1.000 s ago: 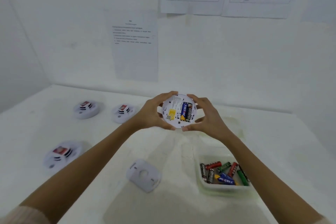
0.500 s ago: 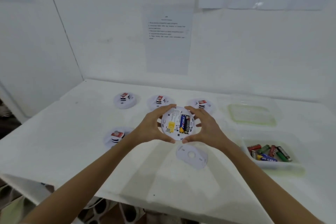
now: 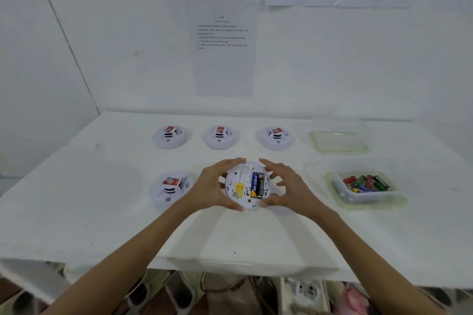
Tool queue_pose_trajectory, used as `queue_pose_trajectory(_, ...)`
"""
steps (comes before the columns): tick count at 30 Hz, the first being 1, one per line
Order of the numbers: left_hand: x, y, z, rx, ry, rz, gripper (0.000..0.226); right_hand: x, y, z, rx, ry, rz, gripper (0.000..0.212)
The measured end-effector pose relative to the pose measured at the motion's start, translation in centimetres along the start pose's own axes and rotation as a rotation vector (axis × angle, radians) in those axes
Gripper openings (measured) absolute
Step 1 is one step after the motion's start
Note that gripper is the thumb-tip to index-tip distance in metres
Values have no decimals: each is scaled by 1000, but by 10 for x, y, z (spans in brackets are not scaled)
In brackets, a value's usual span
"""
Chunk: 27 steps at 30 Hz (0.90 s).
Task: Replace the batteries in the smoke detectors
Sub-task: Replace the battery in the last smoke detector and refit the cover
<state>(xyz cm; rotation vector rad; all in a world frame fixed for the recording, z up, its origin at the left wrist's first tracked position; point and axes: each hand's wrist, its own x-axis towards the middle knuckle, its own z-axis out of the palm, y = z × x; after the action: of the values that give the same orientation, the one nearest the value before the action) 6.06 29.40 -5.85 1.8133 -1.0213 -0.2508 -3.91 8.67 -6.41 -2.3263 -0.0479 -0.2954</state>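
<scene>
A round white smoke detector is held above the table's middle, back side up, with a blue and black battery seated in its open compartment. My left hand grips its left rim with curled fingers and thumb. My right hand holds the right rim, thumb at the lower edge and fingers over the top. The detector's loose back plate is hidden behind my hands.
Several other smoke detectors stand on the white table: three in a back row and one at front left. A clear tub with several batteries sits at right, its lid behind it. The table's front edge is close.
The view has pulled back and tilted, so the whole table and its front edge show. Both hands keep the same hold on the detector, now over the spot where the back plate lay.
</scene>
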Motion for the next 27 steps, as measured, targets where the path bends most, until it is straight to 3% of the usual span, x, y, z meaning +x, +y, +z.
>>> queue_pose_trajectory(4, -4, -2, -4, 7, 24, -32, 96, -5, 15, -5, -27, -21, 115, 92)
queue_pose_trajectory(7, -5, -4, -9, -7, 42, -62, 96, -10, 23, -8, -213, -148, 238, 97)
queue_pose_trajectory(9, -4, -4, -12, -17, 57, -73, 97, -12, 26, -5, -344, -182, 220, 105)
queue_pose_trajectory(14, -4, 4, -16, -39, 99, -79, 96, -7, 30, -1, -392, -34, 185, 63)
queue_pose_trajectory(17, -5, 6, -17, -42, 124, -92, 96, -4, 27, -10, -166, 167, 212, 61)
queue_pose_trajectory(19, -5, 7, -16, -51, 148, -100, 97, -1, 16, -18, 16, 285, 77, 62)
queue_pose_trajectory(21, -4, 10, -14, -56, 163, -97, 97, 3, 2, -23, 93, 272, -112, 62)
queue_pose_trajectory(23, -1, 14, -11, -56, 166, -86, 97, 8, -11, -22, 57, 214, -241, 65)
queue_pose_trajectory(27, 6, 22, -2, -67, 176, -75, 97, 18, -22, -19, -50, 132, -302, 71)
